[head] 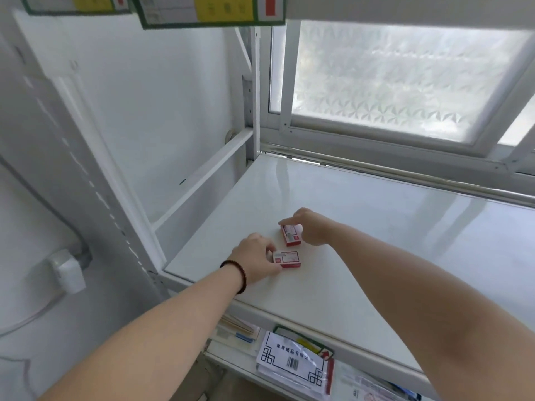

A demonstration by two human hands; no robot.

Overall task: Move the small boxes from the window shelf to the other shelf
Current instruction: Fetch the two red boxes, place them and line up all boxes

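Two small red-and-white boxes lie on the white window shelf [376,227], close to its left front corner. My left hand [254,257] has its fingers closed around the left end of the nearer box [288,259], which rests flat on the shelf. My right hand [311,227] reaches in from the right and its fingers wrap the far and right sides of the farther box [291,235], also still on the shelf. A dark bead bracelet circles my left wrist.
A frosted window [405,76] stands behind the shelf. White metal uprights [252,91] frame the rack. A lower shelf holds paper packets and a labelled bag [292,363]. Green-edged labels [208,10] hang overhead. A grey wall with a conduit box [68,269] is on the left.
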